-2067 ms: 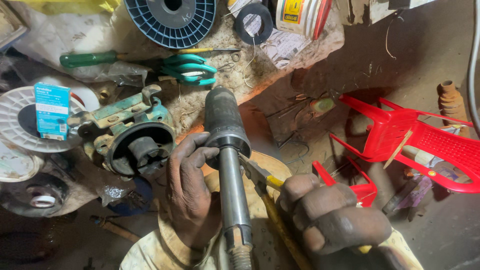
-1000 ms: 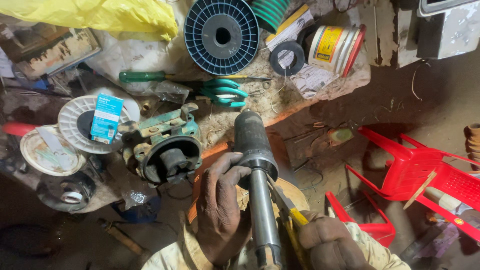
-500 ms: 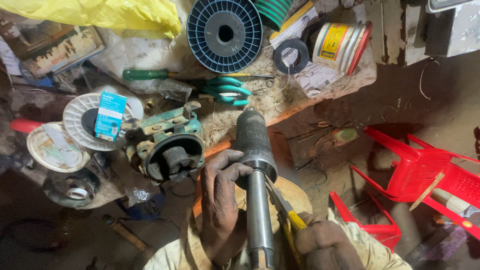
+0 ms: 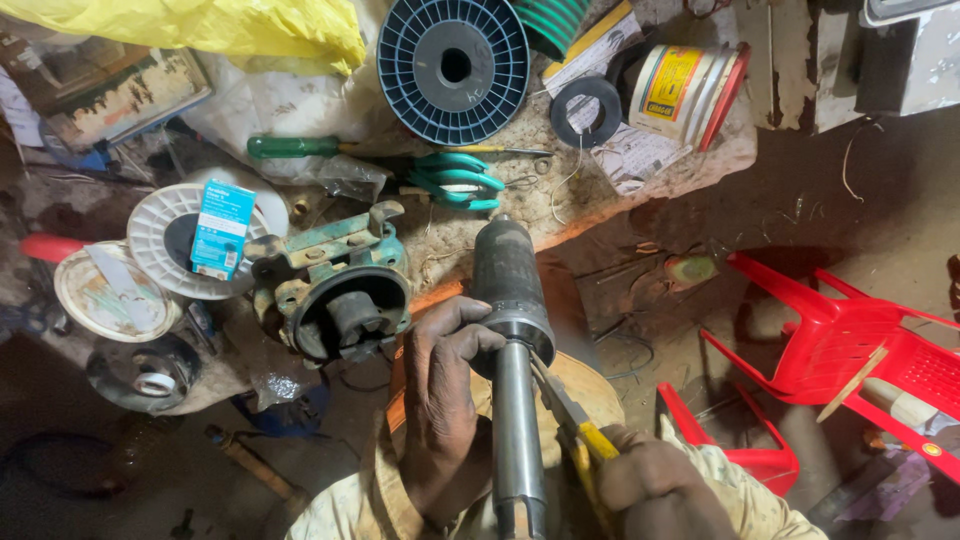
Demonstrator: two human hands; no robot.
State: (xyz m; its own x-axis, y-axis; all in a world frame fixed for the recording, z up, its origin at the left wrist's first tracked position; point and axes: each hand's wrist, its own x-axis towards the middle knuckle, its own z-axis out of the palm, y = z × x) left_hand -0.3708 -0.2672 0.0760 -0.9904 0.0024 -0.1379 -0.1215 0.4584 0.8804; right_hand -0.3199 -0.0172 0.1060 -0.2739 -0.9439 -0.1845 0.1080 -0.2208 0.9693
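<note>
Rotor (image 4: 512, 330) sits at frame centre-bottom, shaft end toward the person, dark cylindrical body pointing to 12 o'clock. Left hand (image 4: 445, 400) is clamped round the collar where body meets shaft, thumb over the top. Right hand (image 4: 660, 490), at 5 o'clock from the rotor, is closed on yellow-handled pliers (image 4: 565, 415); tips touch the collar's underside at approx. 4 o'clock. Change vs. approx. 2 s ago: rotor and both hands hold nearly the same grip; the view has tilted up, so more of the bench shows, and the pliers' tips now lie tighter against the collar. Judgement: work at the collar is under way, not finished; nothing has come off yet. Outward: green housing (image 4: 335, 290) just beside the rotor at 9 o'clock, bore facing up. Teal snips (image 4: 455, 180) at 12 o'clock, green screwdriver (image 4: 300, 147) beyond at 11. Dark spool (image 4: 455, 68) at 12 o'clock, far. White spool (image 4: 190, 240) w/ blue box (image 4: 222, 228) on it at 9–10 o'clock. Tub (image 4: 685, 92) at 1 o'clock. Red chair (image 4: 850, 340) at 3 o'clock, well apart.
</note>
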